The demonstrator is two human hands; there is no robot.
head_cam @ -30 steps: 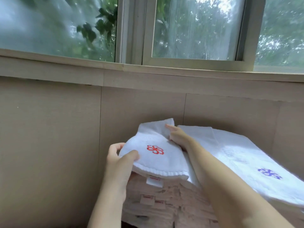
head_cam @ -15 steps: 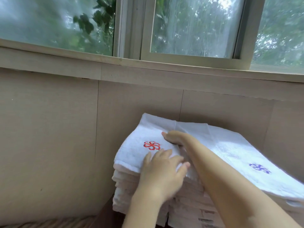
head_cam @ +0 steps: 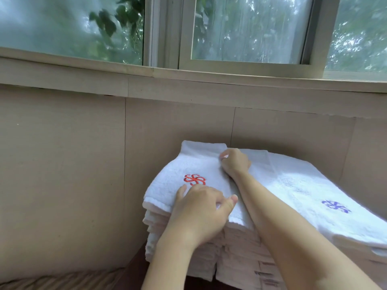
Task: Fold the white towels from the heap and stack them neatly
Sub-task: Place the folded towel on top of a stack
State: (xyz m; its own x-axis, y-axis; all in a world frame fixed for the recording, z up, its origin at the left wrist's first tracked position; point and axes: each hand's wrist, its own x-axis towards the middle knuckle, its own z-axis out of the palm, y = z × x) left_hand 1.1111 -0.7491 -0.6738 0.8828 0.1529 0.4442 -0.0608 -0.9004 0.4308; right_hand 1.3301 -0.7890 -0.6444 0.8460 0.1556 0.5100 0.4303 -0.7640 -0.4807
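Observation:
A folded white towel with a red flower logo (head_cam: 194, 180) lies on top of a tall stack of folded white towels (head_cam: 188, 254). My left hand (head_cam: 201, 210) rests palm down on its near edge, just below the logo, fingers nearly straight. My right hand (head_cam: 234, 162) is at the towel's far right edge with its fingers curled, pinching the cloth there. To the right, a second stack is topped by a white towel with a purple flower logo (head_cam: 335, 206); my right forearm crosses over its left edge.
Both stacks stand against a beige panelled wall (head_cam: 62, 174) under a window sill (head_cam: 188, 84). A striped brown surface (head_cam: 62, 279) shows at the bottom left, below the stacks.
The red-logo towel was held up and has been laid flat on the stack. My left hand moved from gripping its left edge to resting on its near edge. My right hand's fingers curled.

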